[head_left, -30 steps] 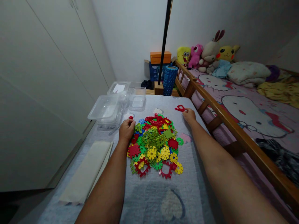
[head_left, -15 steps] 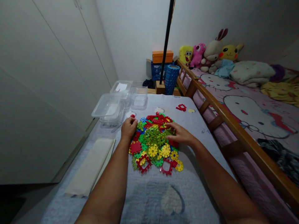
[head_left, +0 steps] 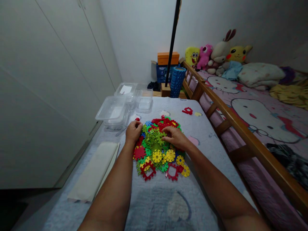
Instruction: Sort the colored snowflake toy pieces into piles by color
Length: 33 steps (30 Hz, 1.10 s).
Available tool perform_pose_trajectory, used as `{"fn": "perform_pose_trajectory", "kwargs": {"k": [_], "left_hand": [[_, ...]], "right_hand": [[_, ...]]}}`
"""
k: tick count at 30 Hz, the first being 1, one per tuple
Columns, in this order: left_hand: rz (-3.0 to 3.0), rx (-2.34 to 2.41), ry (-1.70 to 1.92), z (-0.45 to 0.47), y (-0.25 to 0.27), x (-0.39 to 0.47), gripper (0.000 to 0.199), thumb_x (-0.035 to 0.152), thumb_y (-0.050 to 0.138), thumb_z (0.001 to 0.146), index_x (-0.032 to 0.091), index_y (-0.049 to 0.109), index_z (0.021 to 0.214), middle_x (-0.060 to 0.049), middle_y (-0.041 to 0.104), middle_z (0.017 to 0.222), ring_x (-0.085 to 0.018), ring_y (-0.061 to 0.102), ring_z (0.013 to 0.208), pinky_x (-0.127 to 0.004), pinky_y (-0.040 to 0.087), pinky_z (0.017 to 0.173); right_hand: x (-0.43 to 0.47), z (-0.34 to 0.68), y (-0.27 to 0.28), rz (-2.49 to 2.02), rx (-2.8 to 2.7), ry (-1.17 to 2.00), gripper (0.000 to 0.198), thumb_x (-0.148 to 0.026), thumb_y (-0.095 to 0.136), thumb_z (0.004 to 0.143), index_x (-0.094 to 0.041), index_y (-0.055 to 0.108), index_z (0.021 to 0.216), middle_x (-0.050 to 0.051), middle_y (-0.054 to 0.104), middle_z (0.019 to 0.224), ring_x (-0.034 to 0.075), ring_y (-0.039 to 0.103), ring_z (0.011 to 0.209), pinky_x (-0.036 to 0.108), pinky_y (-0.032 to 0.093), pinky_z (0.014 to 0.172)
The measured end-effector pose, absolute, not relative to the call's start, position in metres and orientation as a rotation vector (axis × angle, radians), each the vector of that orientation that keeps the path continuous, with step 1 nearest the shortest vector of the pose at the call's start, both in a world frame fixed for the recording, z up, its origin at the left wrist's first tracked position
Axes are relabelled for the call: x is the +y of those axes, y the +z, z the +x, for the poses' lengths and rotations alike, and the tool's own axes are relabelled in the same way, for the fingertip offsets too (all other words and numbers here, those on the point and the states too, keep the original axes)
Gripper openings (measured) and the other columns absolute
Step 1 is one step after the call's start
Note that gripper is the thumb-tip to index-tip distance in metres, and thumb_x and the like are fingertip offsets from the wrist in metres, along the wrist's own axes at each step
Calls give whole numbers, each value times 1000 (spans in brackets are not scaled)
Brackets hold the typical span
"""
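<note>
A heap of plastic interlocking building pieces [head_left: 157, 155] in red, green, yellow and blue lies on the cloth-covered surface. At its left edge is my left hand [head_left: 133, 131], fingers curled together; whatever they may hold is hidden. My right hand [head_left: 175, 137] reaches over the heap from the right, its thumb and bent fingers apart at the light green pieces [head_left: 154, 137]. Yellow notched discs [head_left: 170, 155] and red square frames [head_left: 148, 170] lie at the near side. Just beyond my left hand is a small red piece [head_left: 137, 119].
Clear plastic containers [head_left: 113, 110] stand at the back left. A folded beige cloth [head_left: 93, 173] lies left of my left forearm. Loose red pieces [head_left: 187, 111] rest at the back right. A wooden bed rail [head_left: 223, 123] runs along the right, and a black pole [head_left: 172, 45] rises behind.
My right hand has moved left, further over the light green pieces, and its fingers have drawn closer together. My left hand stays at the heap's left edge.
</note>
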<state>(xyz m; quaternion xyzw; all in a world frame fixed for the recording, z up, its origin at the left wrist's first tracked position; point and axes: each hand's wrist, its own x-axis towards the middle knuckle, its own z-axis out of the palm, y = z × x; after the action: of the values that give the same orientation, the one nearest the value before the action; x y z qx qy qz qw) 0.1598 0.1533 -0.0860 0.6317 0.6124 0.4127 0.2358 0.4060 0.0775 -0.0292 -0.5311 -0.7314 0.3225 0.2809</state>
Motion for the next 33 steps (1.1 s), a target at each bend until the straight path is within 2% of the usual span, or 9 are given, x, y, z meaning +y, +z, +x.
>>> {"fn": "perform_pose_trajectory", "kwargs": {"k": [4, 7, 9, 15, 23, 33], "left_hand": [[1722, 1663, 1133, 159, -86, 153, 25, 43, 52, 82, 21, 64, 80, -3, 65, 82, -21, 61, 82, -32, 46, 77], [1732, 1658, 1124, 158, -87, 154, 25, 44, 52, 83, 21, 64, 81, -3, 65, 82, -21, 61, 82, -32, 46, 78], [1751, 1648, 1102, 157, -87, 155, 25, 44, 53, 83, 21, 64, 82, -4, 66, 84, -21, 61, 84, -33, 47, 80], [1834, 1606, 1021, 155, -87, 157, 25, 43, 57, 81, 22, 68, 87, -7, 69, 99, -23, 63, 95, -36, 49, 90], [1858, 1574, 1014, 155, -82, 154, 29, 46, 55, 82, 21, 68, 87, -8, 68, 97, -25, 63, 97, -39, 47, 93], [1860, 1574, 1013, 154, -86, 155, 28, 46, 55, 84, 21, 68, 88, -7, 68, 98, -25, 63, 98, -39, 48, 94]], "right_hand": [[86, 414, -25, -1346, -1743, 1126, 19, -28, 71, 76, -19, 66, 91, -5, 54, 69, 11, 49, 61, 24, 37, 57], [97, 429, -22, -1316, -1537, 1240, 27, -39, 72, 73, -19, 64, 89, -4, 57, 69, 11, 50, 57, 23, 40, 53], [110, 441, -24, -1325, -1375, 1207, 32, -41, 74, 69, -20, 62, 90, -5, 58, 68, 11, 53, 56, 23, 42, 51], [168, 464, -37, -1465, -922, 934, 35, -30, 73, 67, -24, 45, 86, -8, 55, 62, 11, 58, 52, 19, 44, 44], [222, 454, -52, -1592, -859, 802, 18, -13, 62, 71, -22, 47, 74, -7, 52, 62, 10, 58, 51, 19, 46, 45], [260, 443, -69, -1674, -794, 781, 20, -7, 62, 70, -22, 48, 73, -7, 53, 56, 10, 55, 49, 18, 46, 48]]}}
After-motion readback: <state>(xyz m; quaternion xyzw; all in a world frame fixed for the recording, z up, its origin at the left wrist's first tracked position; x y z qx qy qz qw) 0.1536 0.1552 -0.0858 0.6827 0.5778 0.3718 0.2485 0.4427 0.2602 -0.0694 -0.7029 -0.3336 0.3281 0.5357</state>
